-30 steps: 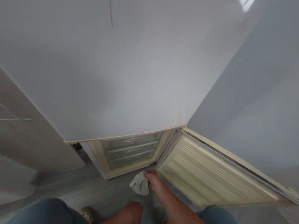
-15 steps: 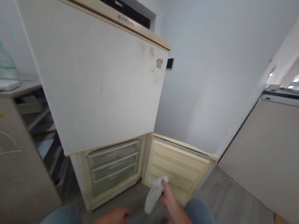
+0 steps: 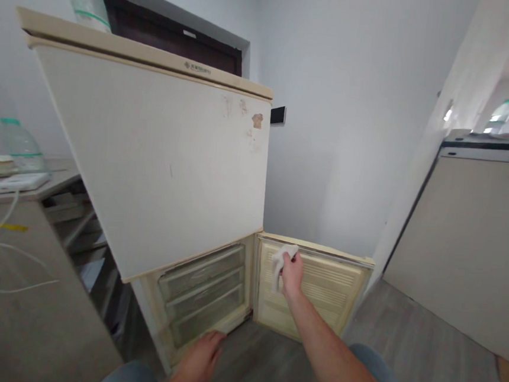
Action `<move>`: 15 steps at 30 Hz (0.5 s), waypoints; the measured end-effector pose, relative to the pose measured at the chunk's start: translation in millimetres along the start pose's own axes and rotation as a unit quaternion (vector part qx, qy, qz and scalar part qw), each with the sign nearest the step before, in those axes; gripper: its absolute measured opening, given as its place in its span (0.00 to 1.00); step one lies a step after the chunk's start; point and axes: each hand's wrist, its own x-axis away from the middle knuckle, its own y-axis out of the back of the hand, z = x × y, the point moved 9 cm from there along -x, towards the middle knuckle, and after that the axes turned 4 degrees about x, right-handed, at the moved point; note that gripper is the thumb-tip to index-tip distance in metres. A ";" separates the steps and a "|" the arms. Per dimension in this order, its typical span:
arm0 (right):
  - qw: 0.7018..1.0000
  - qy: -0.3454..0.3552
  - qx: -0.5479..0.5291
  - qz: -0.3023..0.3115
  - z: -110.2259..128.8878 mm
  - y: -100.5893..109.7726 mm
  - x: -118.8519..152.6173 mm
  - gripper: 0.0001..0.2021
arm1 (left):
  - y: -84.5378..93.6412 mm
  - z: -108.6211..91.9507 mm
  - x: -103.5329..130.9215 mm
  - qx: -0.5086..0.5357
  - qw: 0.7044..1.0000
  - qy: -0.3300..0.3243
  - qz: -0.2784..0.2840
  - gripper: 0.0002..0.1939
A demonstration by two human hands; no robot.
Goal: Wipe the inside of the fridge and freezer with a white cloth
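Observation:
A white fridge [image 3: 150, 158] stands ahead, its upper door closed. The lower door [image 3: 330, 287] hangs open to the right, its ribbed cream inner side showing. Inside the lower compartment are clear drawers [image 3: 210, 288]. My right hand [image 3: 292, 271] grips a white cloth [image 3: 277, 267] in front of the open door's inner side, near its upper left part. My left hand [image 3: 200, 359] is low in front of the compartment's bottom edge, fingers curled together; what they hold, if anything, is hidden.
On the left a cabinet [image 3: 27, 290] carries a plastic bottle [image 3: 25, 150], papers and a white device with cables. Another bottle [image 3: 90, 1] is on or behind the fridge top. A large pale panel [image 3: 469, 233] stands at the right.
My right hand has raised the cloth from near the floor to the upper part of the open door. My left hand has shifted slightly up. The view has tilted upward.

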 end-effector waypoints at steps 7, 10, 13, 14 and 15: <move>0.986 -0.139 -0.061 0.071 -69.6 4.0 33.5 0.23 | 190.2 -149.8 -98.3 0.007 0.968 -0.203 -0.145 0.32; 0.991 -0.104 -0.075 0.037 -79.0 2.2 34.8 0.27 | 228.3 -226.8 -176.1 -0.006 0.960 -0.261 -0.098 0.31; 0.994 -0.081 -0.069 -0.005 -83.7 -9.4 27.7 0.25 | 234.4 -282.9 -248.4 -0.018 0.960 -0.278 -0.029 0.32; 0.996 -0.071 -0.060 -0.014 -84.2 -15.2 24.4 0.23 | 230.7 -295.1 -267.8 -0.022 0.960 -0.278 -0.003 0.32; 0.997 -0.057 -0.046 -0.020 -83.7 -21.8 20.9 0.20 | 225.0 -303.7 -284.1 -0.027 0.960 -0.277 0.024 0.33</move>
